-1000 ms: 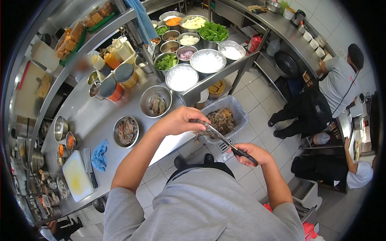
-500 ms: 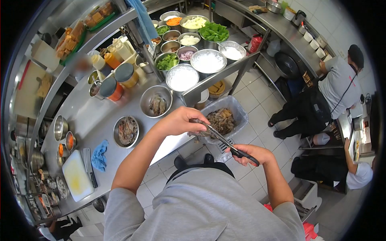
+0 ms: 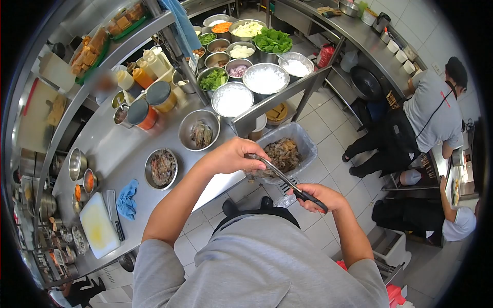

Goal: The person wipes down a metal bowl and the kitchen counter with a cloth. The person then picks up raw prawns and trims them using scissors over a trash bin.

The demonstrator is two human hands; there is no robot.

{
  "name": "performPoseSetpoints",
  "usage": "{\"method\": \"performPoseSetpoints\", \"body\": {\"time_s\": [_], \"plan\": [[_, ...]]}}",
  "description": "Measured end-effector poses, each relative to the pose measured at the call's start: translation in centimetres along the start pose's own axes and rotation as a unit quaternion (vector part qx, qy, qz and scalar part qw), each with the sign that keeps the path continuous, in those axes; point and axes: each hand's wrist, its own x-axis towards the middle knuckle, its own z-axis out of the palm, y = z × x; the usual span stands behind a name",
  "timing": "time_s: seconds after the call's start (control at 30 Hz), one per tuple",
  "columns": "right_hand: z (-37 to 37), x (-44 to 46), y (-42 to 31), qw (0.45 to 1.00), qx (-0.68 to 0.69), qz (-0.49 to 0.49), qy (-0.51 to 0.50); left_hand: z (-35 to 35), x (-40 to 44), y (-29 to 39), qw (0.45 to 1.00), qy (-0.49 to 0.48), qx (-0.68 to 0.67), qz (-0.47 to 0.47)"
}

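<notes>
My left hand (image 3: 239, 156) pinches a grey raw shrimp (image 3: 250, 171), mostly covered by the fingers, above the near edge of the steel table. My right hand (image 3: 321, 197) is closed round the black handle of a pair of scissors (image 3: 283, 177). Their metal blades point up and left, with the tips at the shrimp by my left fingers. Beneath and beyond them stands a lined plastic tub (image 3: 306, 146) holding a heap of shrimp (image 3: 282, 155). On the table, one steel bowl (image 3: 187, 134) holds several shrimp, and another bowl (image 3: 148, 172) holds shrimp heads and shells.
A white cutting board (image 3: 100, 228), a knife (image 3: 113, 208) and a blue cloth (image 3: 128, 199) lie at left on the table. Bowls of vegetables and white powder (image 3: 232, 99) fill the far end. Two people work at right, the nearer in a grey shirt (image 3: 436, 110).
My right hand has shifted the scissors' handle slightly, while my left hand stays nearly still. At right, the person in the grey shirt has moved an arm and leaned.
</notes>
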Motion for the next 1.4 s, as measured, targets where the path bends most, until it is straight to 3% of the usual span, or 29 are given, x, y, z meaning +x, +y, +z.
{"method": "performPoseSetpoints", "body": {"time_s": [0.17, 0.23, 0.3, 0.47, 0.57, 0.63, 0.73, 0.93, 1.07, 1.13, 1.2, 1.4], "plan": [[-0.7, 0.2, 0.3, 0.999, -0.034, 0.012, 0.013, 0.4, 0.1, -0.5, 0.999, 0.013, 0.012, 0.044], [-0.9, 0.4, 0.5, 0.998, -0.052, 0.017, 0.018, 0.5, 0.0, -0.5, 0.986, 0.035, -0.136, -0.090], [-1.1, 0.7, 1.0, 0.998, -0.058, -0.032, 0.005, 0.3, -0.1, -1.0, 0.982, 0.042, -0.162, -0.091], [-0.9, -0.1, -0.1, 0.997, -0.074, 0.014, 0.010, 0.2, -0.5, -1.9, 0.975, 0.059, -0.192, -0.092], [-0.9, -0.4, -0.5, 0.996, -0.085, 0.032, 0.004, 0.2, -0.6, -0.9, 0.988, 0.052, -0.123, -0.071], [-1.0, -0.5, -0.7, 0.995, -0.094, 0.037, -0.001, -0.2, -0.4, -0.3, 0.991, 0.023, 0.132, 0.022], [-1.0, -0.7, -0.9, 0.992, -0.113, 0.051, 0.003, -0.2, -0.1, -0.2, 0.975, 0.003, 0.221, 0.016], [-0.4, -1.3, -1.7, 0.987, -0.137, 0.065, 0.045, 0.2, 0.2, -1.0, 0.971, 0.001, 0.240, 0.000], [-0.8, -1.3, -1.1, 0.991, -0.114, 0.025, 0.072, 0.2, 0.3, -2.1, 0.968, -0.005, 0.252, -0.010], [-1.3, -1.1, -0.3, 0.991, -0.105, -0.007, 0.080, 0.3, 0.1, -3.0, 0.992, 0.037, -0.018, -0.116], [-1.4, -0.7, 0.4, 0.989, -0.026, -0.072, 0.124, -0.4, -0.7, -3.6, 0.989, 0.063, -0.056, -0.124], [-1.0, 0.3, 2.5, 0.976, -0.010, -0.045, 0.212, -1.9, -5.5, -5.5, 0.964, 0.220, -0.099, -0.115]]}}
